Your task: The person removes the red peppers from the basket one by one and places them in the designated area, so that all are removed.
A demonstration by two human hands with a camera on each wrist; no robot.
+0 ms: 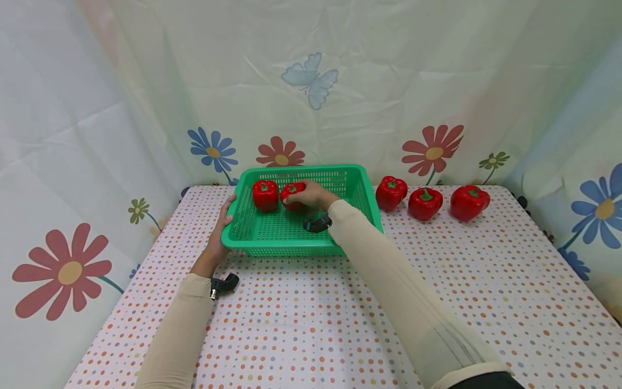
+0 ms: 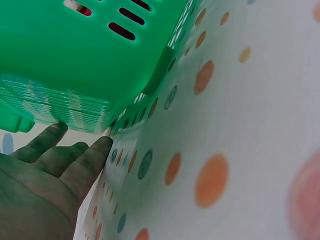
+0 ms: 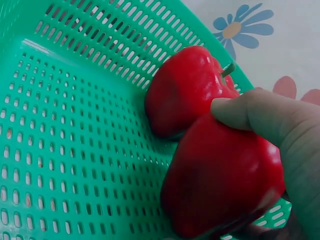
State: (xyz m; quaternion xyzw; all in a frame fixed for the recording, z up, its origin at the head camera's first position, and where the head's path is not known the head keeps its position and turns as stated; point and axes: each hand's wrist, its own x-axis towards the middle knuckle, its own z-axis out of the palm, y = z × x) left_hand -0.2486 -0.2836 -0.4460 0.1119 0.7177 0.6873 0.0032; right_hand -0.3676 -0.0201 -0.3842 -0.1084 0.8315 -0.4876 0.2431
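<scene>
My right hand (image 1: pixel 313 195) is inside a green plastic basket (image 1: pixel 291 250), gripping a red bell pepper (image 3: pixel 225 175) with the thumb over its top. Another red bell pepper (image 1: pixel 265 196) stands to its left in the basket, stem up; in the right wrist view the two overlap. At the basket's left side is my left hand (image 1: pixel 221 229), its fingers against the wall near the rim. The left wrist view shows those fingers (image 2: pixel 82 167) nearly straight, reaching to the outside of the green wall.
Three more red bell peppers stand in a row right of the basket: one (image 1: pixel 391 193) close to its rim, another (image 1: pixel 425 203) in the middle, and a third (image 1: pixel 469 203) farthest right. A dotted cloth (image 1: pixel 301 324) covers the table. A flowered curtain (image 1: pixel 340 129) hangs behind.
</scene>
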